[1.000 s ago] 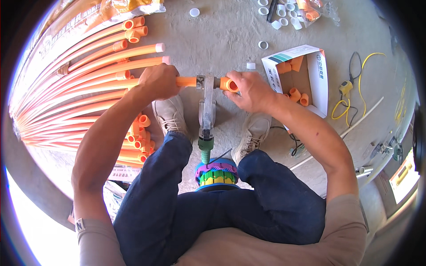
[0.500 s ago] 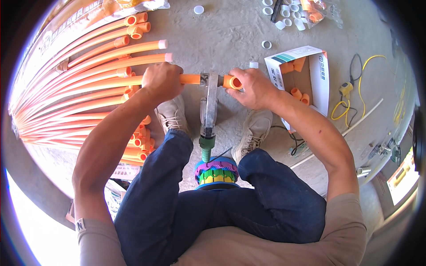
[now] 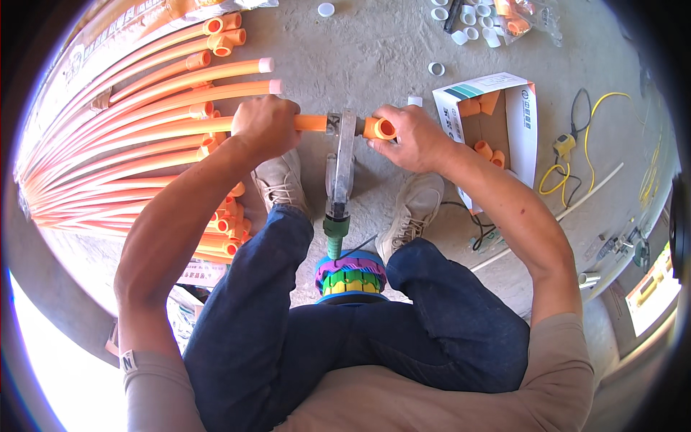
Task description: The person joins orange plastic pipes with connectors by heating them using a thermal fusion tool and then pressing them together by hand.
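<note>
My left hand (image 3: 265,127) is wrapped round an orange plastic pipe (image 3: 312,123), whose end meets one side of a pipe welding iron (image 3: 344,158). On the iron's other side, my right hand (image 3: 410,138) grips an orange tee fitting (image 3: 379,128), pressed up to the dark heating die. One round opening of the tee faces up toward me. The iron's metal plate stands between my feet, and its green handle (image 3: 335,234) points back at me. Both joints with the iron are partly hidden by the dies.
Many orange pipes (image 3: 144,147) lie fanned out at left, several with fittings on their ends. An open white box (image 3: 520,133) of orange fittings stands at right. White caps (image 3: 471,21) lie beyond. A colourful stool (image 3: 351,275) is beneath me; cables (image 3: 565,162) lie farther right.
Hardly anything differs. The view has shifted slightly, and the tee has turned or moved a little in my right hand. Both hands keep their hold at the iron.
</note>
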A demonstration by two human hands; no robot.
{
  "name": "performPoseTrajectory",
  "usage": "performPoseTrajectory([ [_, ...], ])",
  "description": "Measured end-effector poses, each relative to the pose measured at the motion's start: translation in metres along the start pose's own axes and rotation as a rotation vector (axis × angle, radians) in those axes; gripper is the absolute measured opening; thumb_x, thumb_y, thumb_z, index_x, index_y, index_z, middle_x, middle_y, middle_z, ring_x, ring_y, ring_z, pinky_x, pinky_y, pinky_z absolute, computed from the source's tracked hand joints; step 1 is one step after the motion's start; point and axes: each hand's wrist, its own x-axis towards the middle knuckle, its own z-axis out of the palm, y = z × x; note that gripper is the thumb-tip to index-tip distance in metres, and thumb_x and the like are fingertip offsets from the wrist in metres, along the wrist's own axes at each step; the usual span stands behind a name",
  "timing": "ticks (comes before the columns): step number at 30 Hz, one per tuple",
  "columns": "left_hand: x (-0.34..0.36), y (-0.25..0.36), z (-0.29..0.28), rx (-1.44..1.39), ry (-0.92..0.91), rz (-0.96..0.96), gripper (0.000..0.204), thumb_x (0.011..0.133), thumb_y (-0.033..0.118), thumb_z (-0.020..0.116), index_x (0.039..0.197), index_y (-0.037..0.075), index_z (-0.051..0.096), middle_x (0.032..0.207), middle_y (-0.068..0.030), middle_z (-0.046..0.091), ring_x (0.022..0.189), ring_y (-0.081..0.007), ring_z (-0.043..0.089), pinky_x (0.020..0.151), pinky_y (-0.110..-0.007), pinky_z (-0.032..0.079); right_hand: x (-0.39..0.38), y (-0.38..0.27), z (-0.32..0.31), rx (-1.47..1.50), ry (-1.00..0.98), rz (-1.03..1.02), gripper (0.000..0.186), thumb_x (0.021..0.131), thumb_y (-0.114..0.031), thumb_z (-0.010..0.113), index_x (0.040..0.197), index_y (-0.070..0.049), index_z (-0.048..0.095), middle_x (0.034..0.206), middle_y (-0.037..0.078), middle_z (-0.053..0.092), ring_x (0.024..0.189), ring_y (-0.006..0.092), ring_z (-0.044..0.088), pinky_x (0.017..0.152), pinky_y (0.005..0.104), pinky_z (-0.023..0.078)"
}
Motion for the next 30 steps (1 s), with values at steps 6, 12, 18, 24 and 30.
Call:
performPoseTrajectory([
  [6,0.003,-0.001,-0.005,0.011,-0.080,0.024,0.021,0.085,0.028,0.067,0.093,0.013,0.078,0.085,-0.0149,0.074,0.082,-0.0363,0.074,0.075,-0.046,0.060,-0.001,0.004,0.007,-0.083,0.066,-0.070,0.034,0.085,-0.025,0.077,0.101,0.000,0.060,0.078,0.022,0.069,0.077,0.0437,0.068,0.070,0.0500,0.054],
  [12,0.012,0.004,-0.006,0.008,-0.097,0.032,0.023,0.086,0.030,0.065,0.094,0.012,0.078,0.087,-0.0148,0.075,0.085,-0.0356,0.074,0.077,-0.047,0.060,-0.007,0.005,0.000,-0.143,0.079,-0.098,0.031,0.085,-0.023,0.075,0.101,-0.001,0.059,0.077,0.021,0.069,0.072,0.0431,0.069,0.065,0.0504,0.055],
  [18,0.000,-0.005,-0.004,-0.030,-0.057,0.036,0.020,0.085,0.028,0.069,0.091,0.011,0.077,0.087,-0.0162,0.074,0.088,-0.0365,0.073,0.079,-0.048,0.058,-0.005,-0.003,0.011,-0.225,0.053,-0.128,0.030,0.085,-0.022,0.075,0.098,-0.002,0.058,0.081,0.019,0.070,0.073,0.0407,0.069,0.063,0.0487,0.054],
  [24,0.012,0.002,-0.020,-0.045,-0.233,0.045,0.030,0.084,0.037,0.073,0.094,0.009,0.078,0.087,-0.0154,0.075,0.088,-0.0357,0.073,0.080,-0.047,0.057,-0.019,0.000,0.006,-0.050,0.164,-0.051,0.038,0.086,-0.023,0.075,0.113,0.000,0.062,0.093,0.022,0.072,0.084,0.0424,0.070,0.073,0.0475,0.056],
  [30,0.034,-0.008,-0.032,-0.154,-0.477,0.157,0.052,0.084,0.047,0.076,0.102,-0.002,0.076,0.086,-0.0194,0.074,0.084,-0.0340,0.073,0.081,-0.046,0.055,-0.022,0.004,0.007,-0.005,0.204,-0.062,0.041,0.088,-0.025,0.075,0.119,-0.001,0.061,0.099,0.023,0.071,0.088,0.0424,0.070,0.075,0.0475,0.056],
])
